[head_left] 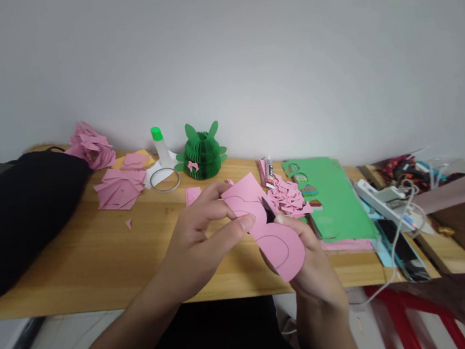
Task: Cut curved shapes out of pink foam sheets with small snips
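My left hand (199, 234) pinches the upper end of a strip of pink paper (263, 227) with curved pencil lines drawn on it. My right hand (314, 266) is under the strip's lower end, and a dark tool (268, 208) that looks like scissors meets the paper's edge there; most of it is hidden by the paper. Both hands are over the front part of the wooden table (99, 257). A pile of pink paper scraps (289, 196) lies just behind the strip.
A green honeycomb paper cactus (201, 154), a glue bottle with a green cap (161, 149), a tape ring (165, 180) and stacks of pink cut-outs (119, 188) stand at the back. Green card sheets (331, 197), a glue tube (269, 172), a power strip (380, 198) and cables lie right. A black bag (14, 216) lies left.
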Motion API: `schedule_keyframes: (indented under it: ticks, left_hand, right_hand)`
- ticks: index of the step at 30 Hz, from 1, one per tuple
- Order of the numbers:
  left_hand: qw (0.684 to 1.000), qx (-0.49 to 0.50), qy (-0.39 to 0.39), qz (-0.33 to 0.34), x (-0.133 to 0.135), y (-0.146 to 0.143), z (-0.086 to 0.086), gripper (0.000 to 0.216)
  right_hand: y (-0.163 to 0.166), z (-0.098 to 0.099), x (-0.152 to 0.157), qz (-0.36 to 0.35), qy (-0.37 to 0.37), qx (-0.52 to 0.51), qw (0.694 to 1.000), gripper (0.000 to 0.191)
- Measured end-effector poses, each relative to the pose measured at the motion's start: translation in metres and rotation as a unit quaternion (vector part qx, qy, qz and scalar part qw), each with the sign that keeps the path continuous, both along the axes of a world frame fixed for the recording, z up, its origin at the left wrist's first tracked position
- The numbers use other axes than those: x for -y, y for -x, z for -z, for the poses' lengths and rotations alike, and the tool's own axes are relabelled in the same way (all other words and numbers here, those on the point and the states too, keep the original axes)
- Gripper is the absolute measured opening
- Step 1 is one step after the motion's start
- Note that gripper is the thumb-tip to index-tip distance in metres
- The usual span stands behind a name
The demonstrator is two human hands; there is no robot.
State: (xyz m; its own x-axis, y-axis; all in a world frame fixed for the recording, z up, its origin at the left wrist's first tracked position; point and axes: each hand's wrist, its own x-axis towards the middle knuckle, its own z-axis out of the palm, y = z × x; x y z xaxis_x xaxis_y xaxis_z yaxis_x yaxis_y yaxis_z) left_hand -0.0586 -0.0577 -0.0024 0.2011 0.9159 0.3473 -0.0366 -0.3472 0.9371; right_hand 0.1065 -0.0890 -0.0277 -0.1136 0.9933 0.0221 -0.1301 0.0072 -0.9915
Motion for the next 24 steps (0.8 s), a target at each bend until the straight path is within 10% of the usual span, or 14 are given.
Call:
schedule_keyframes:
  ticks: [24]
  left_hand:
    - [0.999,-0.023,0.028,-0.018,0.0019,-0.0002,-0.0013,0.024]
  right_hand:
    - [0.0015,-0.0047,0.0002,-0.058,0.033,-0.057,0.996,0.049]
